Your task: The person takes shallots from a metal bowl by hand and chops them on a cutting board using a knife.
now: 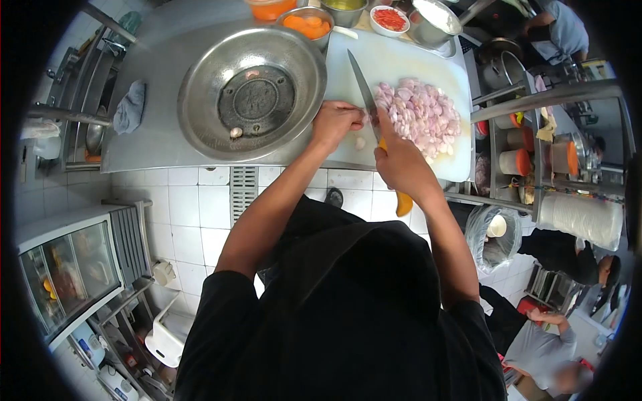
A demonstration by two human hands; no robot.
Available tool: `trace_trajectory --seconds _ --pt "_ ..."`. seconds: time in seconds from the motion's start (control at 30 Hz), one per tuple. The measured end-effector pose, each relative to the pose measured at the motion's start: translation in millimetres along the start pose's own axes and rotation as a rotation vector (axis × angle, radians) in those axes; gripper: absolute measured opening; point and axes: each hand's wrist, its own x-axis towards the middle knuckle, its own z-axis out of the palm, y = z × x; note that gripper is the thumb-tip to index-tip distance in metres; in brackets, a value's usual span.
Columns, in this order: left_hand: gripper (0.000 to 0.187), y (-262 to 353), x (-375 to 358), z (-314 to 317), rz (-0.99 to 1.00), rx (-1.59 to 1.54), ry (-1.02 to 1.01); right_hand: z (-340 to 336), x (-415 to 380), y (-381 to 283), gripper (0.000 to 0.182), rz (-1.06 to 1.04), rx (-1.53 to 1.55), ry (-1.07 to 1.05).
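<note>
A knife (362, 80) with a yellow handle is gripped in my right hand (401, 164), its blade pointing away over the white cutting board (348, 144). Fingers of my left hand (340, 123) are pinched together beside the blade, on a small pale piece that looks like shallot. Right of the blade lies a heap of peeled, cut shallots (424, 120). A small loose piece (360, 143) rests on the board below my left fingertips. Left of my hands is a wide steel bowl (200, 127) with a little liquid and a bulb (235, 133) inside.
Behind the board stand a pot of orange pieces (307, 27), a bowl of sliced red pepper (389, 20) and a metal container (436, 23). A grey cloth (129, 108) lies at the left. A lined bin (493, 237) is at lower right; other people are farther right.
</note>
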Motion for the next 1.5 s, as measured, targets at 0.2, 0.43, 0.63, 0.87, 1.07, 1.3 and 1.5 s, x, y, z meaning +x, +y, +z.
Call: trace_trajectory --seconds 0.2,0.43,0.63,0.87,1.07,1.3,1.5 --pt "0.018 0.7 -0.8 0.9 0.005 0.018 -0.003 36.8 22.8 16.3 0.073 -0.047 -0.045 0.104" --pt "0.019 0.9 0.0 -0.3 0.001 0.008 0.002 9.5 13.2 4.3 0.075 -0.018 0.009 0.016" --pt "0.018 -0.6 -1.3 0.1 0.019 0.002 -0.009 4.1 -3.2 -7.2 0.075 0.008 -0.044 0.018" --pt "0.019 -1.9 -0.6 0.6 0.023 0.013 0.003 27.4 28.1 23.2 0.075 -0.089 0.055 0.067" --pt "0.021 1.8 -1.5 1.1 0.009 0.035 -0.004 1.0 -2.8 1.0 0.074 -0.009 -0.006 -0.003" --pt "0.020 1.5 -1.2 -0.4 0.012 0.054 -0.001 16.8 5.1 3.0 0.075 -0.050 -0.026 0.052" --pt "0.019 -4.2 -1.2 0.6 0.015 0.056 -0.001 38.1 38.1 27.1 0.075 -0.158 -0.003 0.156"
